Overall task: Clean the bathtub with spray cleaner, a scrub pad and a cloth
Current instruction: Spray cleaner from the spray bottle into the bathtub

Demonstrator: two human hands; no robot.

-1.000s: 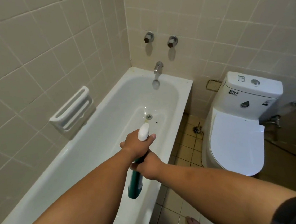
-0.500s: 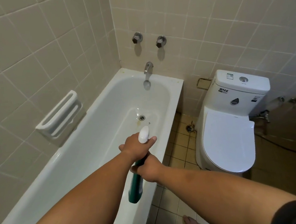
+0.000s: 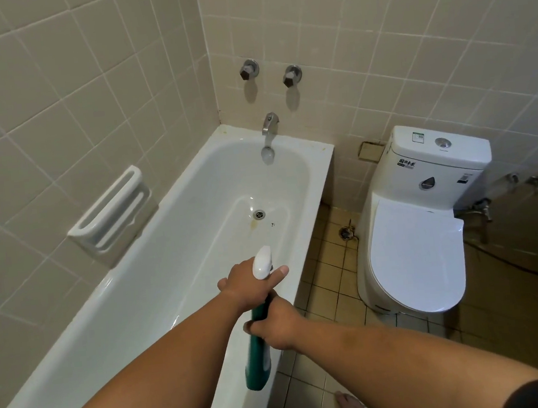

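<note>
From the head camera, the left hand (image 3: 251, 286) curls its fingers round the neck of the green spray bottle (image 3: 258, 362), under its white nozzle. The right hand (image 3: 279, 326) grips the body. The bottle is held above the right rim of the bathtub (image 3: 309, 213), with the toilet (image 3: 416, 248) to the right.

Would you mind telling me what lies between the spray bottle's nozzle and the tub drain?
In the head view, bare white tub floor lies there, with a yellowish stain and a dark speck beside the drain.
</note>
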